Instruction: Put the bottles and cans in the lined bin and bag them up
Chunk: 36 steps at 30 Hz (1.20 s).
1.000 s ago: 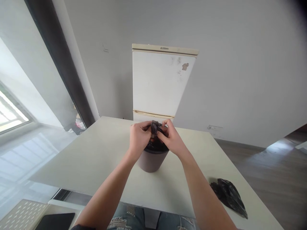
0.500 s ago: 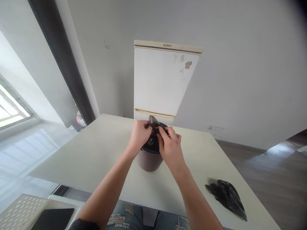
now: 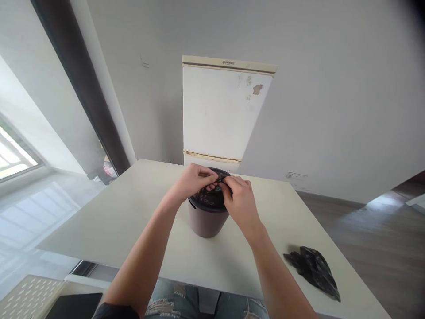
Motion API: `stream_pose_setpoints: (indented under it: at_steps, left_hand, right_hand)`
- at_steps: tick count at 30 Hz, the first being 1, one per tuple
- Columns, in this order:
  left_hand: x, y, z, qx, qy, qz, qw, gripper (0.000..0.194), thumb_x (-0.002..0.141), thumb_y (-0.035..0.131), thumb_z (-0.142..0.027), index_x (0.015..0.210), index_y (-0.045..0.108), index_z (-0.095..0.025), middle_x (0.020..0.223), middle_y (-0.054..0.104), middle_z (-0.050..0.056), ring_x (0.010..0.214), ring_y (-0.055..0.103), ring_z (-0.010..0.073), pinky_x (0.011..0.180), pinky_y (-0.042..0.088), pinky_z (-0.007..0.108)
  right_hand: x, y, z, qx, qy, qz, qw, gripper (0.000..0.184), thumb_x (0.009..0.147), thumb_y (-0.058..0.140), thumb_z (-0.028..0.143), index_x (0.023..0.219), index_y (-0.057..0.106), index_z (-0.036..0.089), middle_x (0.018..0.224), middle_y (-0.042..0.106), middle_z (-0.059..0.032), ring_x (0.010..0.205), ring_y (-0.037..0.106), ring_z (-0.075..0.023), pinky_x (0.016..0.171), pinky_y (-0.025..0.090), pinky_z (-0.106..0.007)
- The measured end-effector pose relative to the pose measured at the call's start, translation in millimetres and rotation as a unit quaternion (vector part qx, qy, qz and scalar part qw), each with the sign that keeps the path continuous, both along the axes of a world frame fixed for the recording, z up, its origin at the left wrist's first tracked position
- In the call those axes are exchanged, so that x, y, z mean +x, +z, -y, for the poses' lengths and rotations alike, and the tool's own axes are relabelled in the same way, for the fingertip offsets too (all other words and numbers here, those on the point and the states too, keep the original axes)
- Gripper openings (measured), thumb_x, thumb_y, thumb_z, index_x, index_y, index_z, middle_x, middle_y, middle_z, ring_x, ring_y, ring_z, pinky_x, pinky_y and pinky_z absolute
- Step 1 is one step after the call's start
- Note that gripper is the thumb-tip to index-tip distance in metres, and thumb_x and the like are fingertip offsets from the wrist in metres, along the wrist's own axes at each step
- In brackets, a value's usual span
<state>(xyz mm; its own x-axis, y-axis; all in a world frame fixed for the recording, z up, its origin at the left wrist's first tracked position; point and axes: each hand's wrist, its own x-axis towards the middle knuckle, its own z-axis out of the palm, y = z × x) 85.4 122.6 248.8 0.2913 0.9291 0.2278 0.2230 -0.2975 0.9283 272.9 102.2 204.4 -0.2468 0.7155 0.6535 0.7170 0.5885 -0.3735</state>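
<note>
A brownish-mauve trash can (image 3: pixel 206 223) with a dark rim stands upright on the pale table (image 3: pixel 142 221). Inside it sits a black plastic bag (image 3: pixel 207 198), its gathered top raised at the opening. Over the can's left side, my left hand (image 3: pixel 195 180) is closed in a pinch on the bag's top. From the right, my right hand (image 3: pixel 239 195) pinches the same bunched plastic, fingertips close to those of the left. The fingers partly hide the pinched plastic and the bag's far side. A small greenish patch shows between the hands.
A second crumpled black plastic bag (image 3: pixel 314 271) lies near the table's right edge. Behind the table stands a white fridge (image 3: pixel 222 110) against the grey wall. At the lower left are a perforated cream plastic piece (image 3: pixel 29 292) and a flat dark object (image 3: pixel 75 305).
Both hands have shifted on the bag's bunched top. The left hand has turned flatter, and the tuft that stuck up above the fingers is now lower. The camera view has moved slightly.
</note>
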Motion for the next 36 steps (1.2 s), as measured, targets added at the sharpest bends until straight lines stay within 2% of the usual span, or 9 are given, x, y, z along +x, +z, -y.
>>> stream_pose_setpoints:
  at_steps: [3,7,15,19,23,26,28,31,36]
  left_hand:
    - [-2,-9.8,-8,0.019,0.071,0.085,0.994,0.024,0.080,0.082,-0.039,0.091,0.085,-0.018,0.092,0.082,0.009,0.085,0.076,0.0245,0.080,0.062,0.035]
    - [-9,-28.9,-24,0.015,0.162,0.132,0.978,0.027,0.077,0.085,-0.036,0.096,0.085,-0.017,0.088,0.082,0.010,0.078,0.077,0.0242,0.079,0.064,0.039]
    - [-28,-56.7,-29,0.133,0.306,-0.006,0.943,0.014,0.083,0.076,-0.031,0.092,0.086,-0.025,0.091,0.083,0.005,0.088,0.077,0.0249,0.087,0.059,0.039]
    - [-24,-49.0,-25,0.166,0.289,-0.015,0.943,0.014,0.085,0.075,-0.033,0.093,0.086,-0.028,0.093,0.083,0.003,0.090,0.074,0.0234,0.088,0.056,0.037]
    - [-10,-32.3,-16,0.207,0.257,0.014,0.944,0.015,0.088,0.075,-0.035,0.097,0.086,-0.028,0.097,0.082,0.003,0.094,0.072,0.0217,0.091,0.056,0.036]
    - [-1,-23.7,-10,0.226,0.221,0.037,0.948,0.015,0.088,0.077,-0.035,0.097,0.085,-0.027,0.095,0.080,0.004,0.095,0.071,0.0212,0.092,0.056,0.035]
    - [3,-22.1,-6,0.225,0.195,0.050,0.953,0.015,0.087,0.078,-0.034,0.098,0.085,-0.027,0.095,0.078,0.004,0.094,0.072,0.0209,0.091,0.057,0.035]
    - [4,-23.2,-3,0.221,0.169,0.068,0.958,0.016,0.087,0.078,-0.033,0.100,0.085,-0.027,0.097,0.078,0.005,0.093,0.072,0.0211,0.090,0.057,0.035]
    - [-9,-29.7,0,0.265,0.285,0.114,0.914,0.028,0.098,0.066,-0.042,0.119,0.076,-0.026,0.123,0.075,0.007,0.114,0.066,0.0230,0.096,0.052,0.035]
  right_hand:
    - [1,4.7,2,-0.022,0.040,-0.079,0.996,0.023,0.106,0.048,0.028,0.088,0.063,0.024,0.104,0.064,-0.0084,0.099,0.061,-0.0255,0.090,0.046,-0.042]
    - [11,-1.9,1,-0.025,0.018,-0.109,0.994,0.022,0.103,0.052,0.030,0.086,0.064,0.024,0.119,0.061,-0.0108,0.114,0.057,-0.0295,0.102,0.045,-0.049]
    - [52,-20.6,-2,-0.081,-0.060,-0.123,0.987,0.029,0.093,0.061,0.031,0.064,0.058,0.024,0.097,0.064,-0.0092,0.096,0.053,-0.0299,0.087,0.044,-0.048]
    - [49,-3.2,6,-0.111,-0.019,-0.170,0.979,0.029,0.095,0.061,0.033,0.068,0.059,0.024,0.101,0.067,-0.0078,0.089,0.059,-0.0255,0.079,0.045,-0.041]
    - [29,16.4,3,-0.182,0.103,-0.203,0.957,0.031,0.096,0.061,0.034,0.067,0.058,0.023,0.119,0.071,-0.0087,0.097,0.065,-0.0266,0.076,0.046,-0.038]
    - [12,24.3,-8,-0.255,0.171,-0.172,0.936,0.035,0.095,0.062,0.037,0.064,0.052,0.023,0.096,0.074,-0.0061,0.088,0.065,-0.0255,0.071,0.043,-0.035]
    - [3,27.3,-16,-0.300,0.190,-0.149,0.923,0.036,0.096,0.060,0.039,0.065,0.049,0.024,0.073,0.066,-0.0012,0.071,0.060,-0.0214,0.065,0.041,-0.033]
    - [-8,29.7,-25,-0.350,0.223,-0.136,0.900,0.034,0.095,0.059,0.042,0.068,0.051,0.024,0.062,0.056,0.0024,0.061,0.055,-0.0188,0.062,0.039,-0.032]
    - [-16,28.6,-41,-0.285,0.211,-0.190,0.915,0.034,0.097,0.059,0.046,0.072,0.052,0.024,0.070,0.056,0.0021,0.070,0.051,-0.0179,0.068,0.039,-0.031]
